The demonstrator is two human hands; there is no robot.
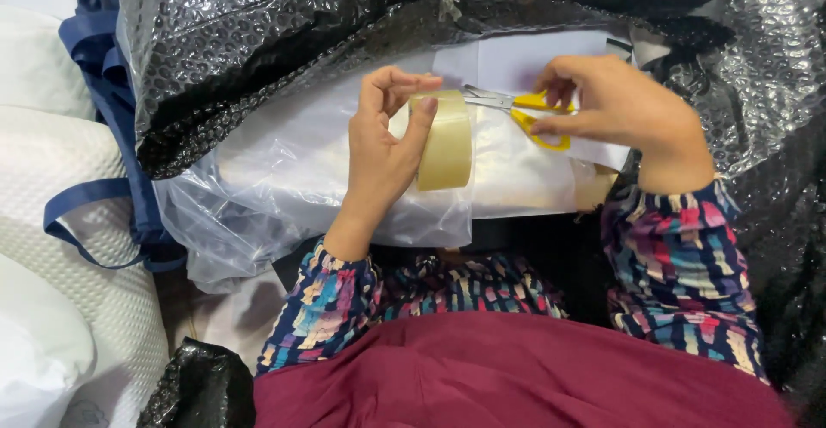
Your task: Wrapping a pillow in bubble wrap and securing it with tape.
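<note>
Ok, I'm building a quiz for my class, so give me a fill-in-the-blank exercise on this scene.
1. The left hand holds a roll of ____.
2. The scissors in the right hand have ____ handles.
3. Black ____ wrap lies above the clear plastic bag.

Missing words: tape; yellow; bubble

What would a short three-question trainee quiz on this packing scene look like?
1. Which hand holds the tape roll?
2. True or false: the scissors in the right hand have blue handles.
3. What lies under both hands: A) clear plastic bag B) wooden tray C) metal pan?

Key: 1. The left hand, fingers around the roll's rim. 2. False, they are yellow. 3. A, with black bubble wrap above and around it.
</note>
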